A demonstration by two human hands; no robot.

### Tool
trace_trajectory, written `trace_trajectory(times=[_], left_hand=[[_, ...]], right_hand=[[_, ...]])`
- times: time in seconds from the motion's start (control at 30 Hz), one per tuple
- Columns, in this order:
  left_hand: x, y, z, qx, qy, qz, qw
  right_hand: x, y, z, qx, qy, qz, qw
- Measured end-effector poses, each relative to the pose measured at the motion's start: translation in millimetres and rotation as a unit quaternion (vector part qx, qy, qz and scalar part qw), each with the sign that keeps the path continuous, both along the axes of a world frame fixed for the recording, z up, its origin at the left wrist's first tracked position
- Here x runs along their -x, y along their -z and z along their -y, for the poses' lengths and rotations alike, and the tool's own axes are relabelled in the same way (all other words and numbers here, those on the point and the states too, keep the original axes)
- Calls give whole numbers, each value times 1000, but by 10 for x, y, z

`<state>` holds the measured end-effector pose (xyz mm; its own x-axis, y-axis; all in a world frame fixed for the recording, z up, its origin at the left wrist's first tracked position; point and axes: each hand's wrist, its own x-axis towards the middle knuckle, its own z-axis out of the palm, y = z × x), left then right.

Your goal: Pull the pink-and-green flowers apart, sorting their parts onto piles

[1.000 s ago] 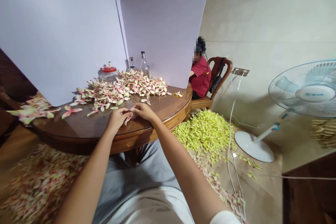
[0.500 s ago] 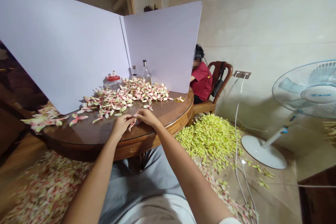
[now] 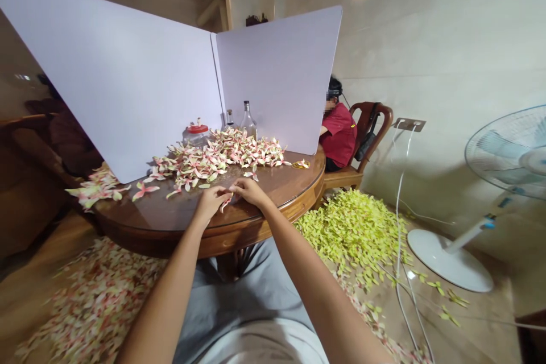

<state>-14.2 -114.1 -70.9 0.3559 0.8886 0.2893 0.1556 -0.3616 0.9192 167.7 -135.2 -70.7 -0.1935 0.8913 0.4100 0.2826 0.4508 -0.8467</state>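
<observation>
Flower sprig (image 3: 226, 203), pink and cream, stays pinched between left hand (image 3: 209, 205) and right hand (image 3: 250, 191), grip narrow, little changed, just in front of the flower heap (image 3: 222, 153) on the table (image 3: 273, 187).

Slim pink-cream flower (image 3: 225, 205), tilted, pinched between left hand (image 3: 209, 203) and right hand (image 3: 249, 191).

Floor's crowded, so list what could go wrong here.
The pink-and-cream petal pinched between left hand and right hand could tear. Loose petals at the round brown wooden table's edge could slide off. The thin white cable beside the yellow-green petal heap could snag a foot.
</observation>
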Motion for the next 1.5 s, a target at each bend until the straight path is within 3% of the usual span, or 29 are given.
trace_trajectory(times=[0.83,1.5], left_hand=[[-15,98,-84,-17,24,60,998],[19,202,-207,-26,46,11,999]], right_hand=[[6,-3,6,-4,9,-13,1000],[7,24,-27,-12,-3,-25,1000]])
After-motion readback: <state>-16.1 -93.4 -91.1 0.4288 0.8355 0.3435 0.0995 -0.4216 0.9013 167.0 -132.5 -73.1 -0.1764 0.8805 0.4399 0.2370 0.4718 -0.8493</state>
